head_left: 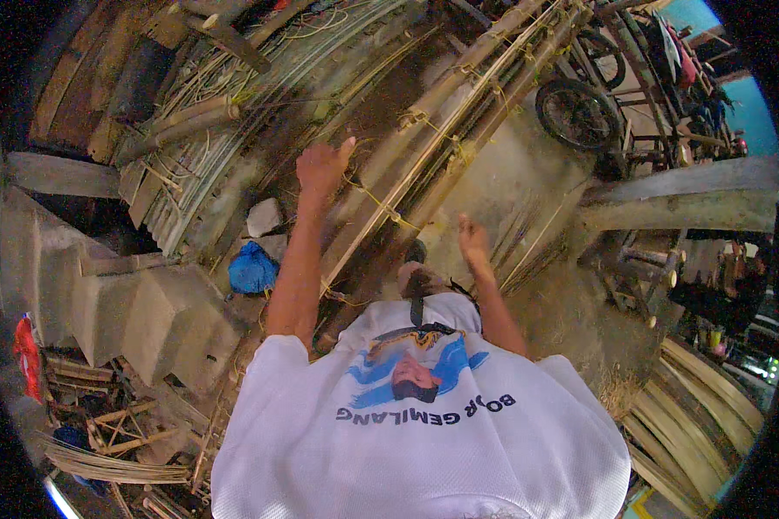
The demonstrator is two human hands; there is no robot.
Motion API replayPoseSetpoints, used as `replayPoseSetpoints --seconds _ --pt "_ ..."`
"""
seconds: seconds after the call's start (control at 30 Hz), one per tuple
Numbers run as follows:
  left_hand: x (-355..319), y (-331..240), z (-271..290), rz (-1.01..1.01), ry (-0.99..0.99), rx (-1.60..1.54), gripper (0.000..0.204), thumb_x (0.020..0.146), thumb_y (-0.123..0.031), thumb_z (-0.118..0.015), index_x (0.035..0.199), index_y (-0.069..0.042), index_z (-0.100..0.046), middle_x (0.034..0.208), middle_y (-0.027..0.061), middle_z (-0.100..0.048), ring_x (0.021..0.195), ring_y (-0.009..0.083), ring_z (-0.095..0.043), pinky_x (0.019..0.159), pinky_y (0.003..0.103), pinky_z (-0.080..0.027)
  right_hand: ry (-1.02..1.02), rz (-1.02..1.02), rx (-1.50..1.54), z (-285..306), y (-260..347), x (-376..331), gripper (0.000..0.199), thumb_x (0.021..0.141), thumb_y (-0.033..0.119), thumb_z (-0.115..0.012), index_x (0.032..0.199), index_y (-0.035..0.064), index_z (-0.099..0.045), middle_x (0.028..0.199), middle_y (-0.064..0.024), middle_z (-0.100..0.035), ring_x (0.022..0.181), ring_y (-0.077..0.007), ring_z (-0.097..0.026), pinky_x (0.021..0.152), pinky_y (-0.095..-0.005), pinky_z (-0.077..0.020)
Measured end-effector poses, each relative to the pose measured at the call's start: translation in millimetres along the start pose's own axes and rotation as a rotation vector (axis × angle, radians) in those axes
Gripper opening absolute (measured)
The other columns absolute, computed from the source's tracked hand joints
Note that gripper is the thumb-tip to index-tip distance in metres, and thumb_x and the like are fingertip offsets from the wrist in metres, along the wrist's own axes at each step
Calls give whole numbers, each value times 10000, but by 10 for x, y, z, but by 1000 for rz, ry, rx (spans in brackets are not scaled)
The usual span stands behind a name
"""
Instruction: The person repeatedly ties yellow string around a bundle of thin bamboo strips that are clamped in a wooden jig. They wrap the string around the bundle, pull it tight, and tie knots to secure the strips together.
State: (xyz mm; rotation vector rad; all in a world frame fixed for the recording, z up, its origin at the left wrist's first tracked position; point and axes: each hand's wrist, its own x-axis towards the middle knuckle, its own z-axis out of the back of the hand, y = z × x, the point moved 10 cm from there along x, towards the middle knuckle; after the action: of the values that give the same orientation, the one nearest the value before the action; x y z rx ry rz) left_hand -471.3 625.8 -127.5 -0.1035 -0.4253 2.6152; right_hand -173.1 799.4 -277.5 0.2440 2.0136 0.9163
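Seen from above, the person in a white printed shirt point(420, 432) stands over a long bundle of bamboo poles point(459, 112) that runs from the feet near the picture's middle up toward one o'clock, the poles lashed together at several places with yellowish cord point(381, 203). The left hand point(322, 166) is stretched out toward eleven o'clock of the body, its fingers curled at the near edge of the bundle where a strand of the cord crosses; it seems to be closed on that strand, though the grip itself is too small to tell for sure. The right hand point(473, 238) hangs lower, at about one o'clock of the chest, close over the bundle's right side with the fingers bent downward; whether it holds anything cannot be told. The two hands are well apart, one on each side of the poles. At nine o'clock from the left forearm a blue bag point(252, 270) lies on the dirt ground, with a pale stone block point(264, 216) just above it. Concrete steps point(138, 311) fill the eight o'clock side, with loose split strips point(104, 467) heaped below them. At two o'clock a wheel point(577, 114) of a parked vehicle stands near the far end of the bundle, and curved bamboo strips point(701, 406) lie stacked at four o'clock.
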Motion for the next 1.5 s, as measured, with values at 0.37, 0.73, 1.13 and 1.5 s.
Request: replayPoseSetpoints --seconds 0.37,0.73,1.13,1.5 --pt "115 -1756 -881 -146 223 -322 320 855 -312 -637 934 -5 -682 895 256 -652 843 375 -648 746 470 -504 -195 338 616 523 948 1124 230 961 272 -454 891 73 -546 707 -99 -567 662 -256 -587 632 -416 -515" --pt "-58 -1777 -792 -115 -37 -510 260 836 -260 -606 948 -35 -673 900 222 -657 880 400 -617 775 472 -491 572 1186 -1796 -2751 1762 679 226 929 256 -500 996 51 -569 885 -187 -645 788 -395 -599 671 -483 -478" --pt "-83 -1848 -617 -125 -47 -540 277 892 -244 -552 849 3 -671 771 221 -644 770 403 -607 749 469 -469 -11 607 -281 -690 2204 -222 196 969 238 -520 902 57 -486 710 -35 -515 613 -175 -504 650 -327 -498" --pt "154 -1496 -491 -156 -43 -1012 220 905 -172 -596 914 33 -677 855 135 -698 766 234 -665 695 357 -504 242 47 627 -11 1065 1009 262 1008 200 -413 790 63 -461 706 -42 -490 631 -171 -498 822 -333 -510"
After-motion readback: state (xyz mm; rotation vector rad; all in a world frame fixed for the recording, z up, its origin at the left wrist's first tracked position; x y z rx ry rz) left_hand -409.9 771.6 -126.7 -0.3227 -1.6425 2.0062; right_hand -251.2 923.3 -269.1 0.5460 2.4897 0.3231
